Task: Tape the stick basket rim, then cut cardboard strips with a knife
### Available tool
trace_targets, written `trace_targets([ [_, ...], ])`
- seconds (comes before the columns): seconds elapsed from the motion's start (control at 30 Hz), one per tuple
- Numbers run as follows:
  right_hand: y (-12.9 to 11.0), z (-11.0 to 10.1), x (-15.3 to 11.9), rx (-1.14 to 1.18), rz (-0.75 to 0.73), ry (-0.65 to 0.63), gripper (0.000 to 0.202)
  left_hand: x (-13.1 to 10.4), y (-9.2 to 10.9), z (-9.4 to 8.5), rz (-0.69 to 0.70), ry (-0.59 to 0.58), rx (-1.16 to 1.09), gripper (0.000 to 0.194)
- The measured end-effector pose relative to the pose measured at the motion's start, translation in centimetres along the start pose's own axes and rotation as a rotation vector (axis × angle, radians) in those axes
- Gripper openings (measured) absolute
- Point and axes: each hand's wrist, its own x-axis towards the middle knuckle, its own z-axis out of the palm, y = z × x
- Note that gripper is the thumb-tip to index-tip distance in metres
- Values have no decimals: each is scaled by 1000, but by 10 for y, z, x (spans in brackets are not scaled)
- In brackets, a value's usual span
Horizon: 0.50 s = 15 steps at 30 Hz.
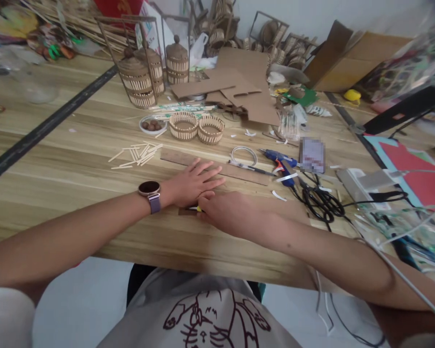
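Note:
My left hand [195, 182], with a watch on its wrist, lies flat on the wooden table with its fingers spread, touching the lower edge of a brown cardboard strip [246, 174]. Right beside it, my right hand [228, 210] is closed around a small yellow tool [199, 209], mostly hidden by the fingers. Under the tool shows a dark brown piece [186, 211], partly covered by the hands. Loose wooden sticks [139, 153] lie to the left of the strip. Behind it stand two round stick-walled baskets [183, 126] beside a bowl of brown balls [152, 125].
Blue glue guns [281, 158] and coiled black cable [321, 203] lie to the right, near a power strip [366, 186]. Cardboard sheets [250, 82] and lidded stick baskets [136, 79] stand farther back. The table's front edge [203, 271] runs before my body.

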Motion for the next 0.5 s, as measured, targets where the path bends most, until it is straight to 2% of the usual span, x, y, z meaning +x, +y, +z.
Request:
trace_targets([
  [0.23, -3, 4, -2, -160, -82, 55, 31, 1, -2, 3, 12, 11, 18, 50],
  [0.5, -3, 1, 2, -141, -81, 43, 27, 0, 0, 0, 2, -1, 18, 49],
])
